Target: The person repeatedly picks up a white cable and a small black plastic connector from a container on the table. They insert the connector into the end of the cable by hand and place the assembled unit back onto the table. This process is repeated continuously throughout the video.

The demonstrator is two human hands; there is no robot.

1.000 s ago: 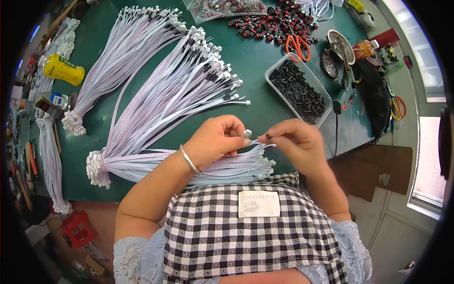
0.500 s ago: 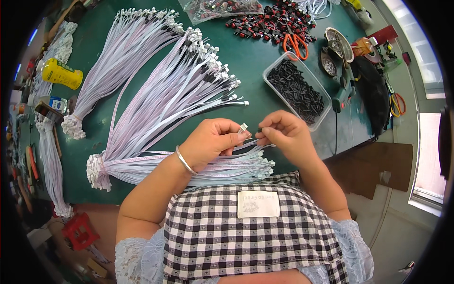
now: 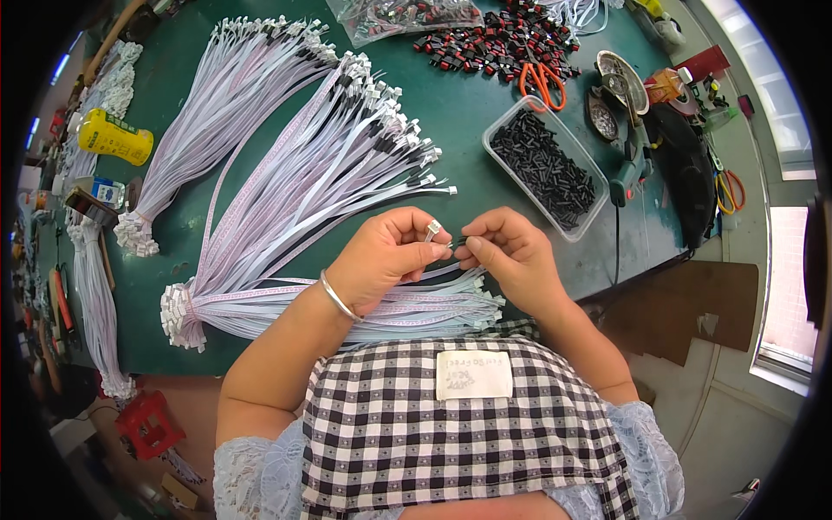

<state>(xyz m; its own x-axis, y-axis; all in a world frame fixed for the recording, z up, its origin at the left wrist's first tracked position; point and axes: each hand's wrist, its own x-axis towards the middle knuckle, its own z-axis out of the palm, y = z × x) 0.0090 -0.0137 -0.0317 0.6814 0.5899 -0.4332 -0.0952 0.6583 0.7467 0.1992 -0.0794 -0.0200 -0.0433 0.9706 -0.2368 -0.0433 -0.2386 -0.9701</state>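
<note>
My left hand (image 3: pixel 390 260) pinches a flat cable end between thumb and fingers, and its small white connector (image 3: pixel 433 226) sticks up from the grip. Close against it, my right hand (image 3: pixel 516 260) pinches a short black sleeve (image 3: pixel 459 243). The sleeve sits right by the left fingertips; whether a wire is inside it I cannot tell. Beneath both wrists lies a bundle of white and pinkish flat cables (image 3: pixel 407 312), its loose connectors toward the right. A wide fanned bundle (image 3: pixel 286 182) spreads beyond my left hand, some of its ends carrying black sleeves.
Right of my hands stands a clear plastic tub (image 3: pixel 498 158) filled with black sleeves (image 3: pixel 550 169). Orange-handled scissors (image 3: pixel 543 85) lie near a heap of red and black parts (image 3: pixel 494 43). A green-bodied tool (image 3: pixel 622 182), metal dishes (image 3: pixel 620 74) and a yellow bottle (image 3: pixel 114 136) are around.
My right hand has moved left, bringing the black sleeve up to the left fingertips. The left hand and the white connector have shifted slightly left and up.
</note>
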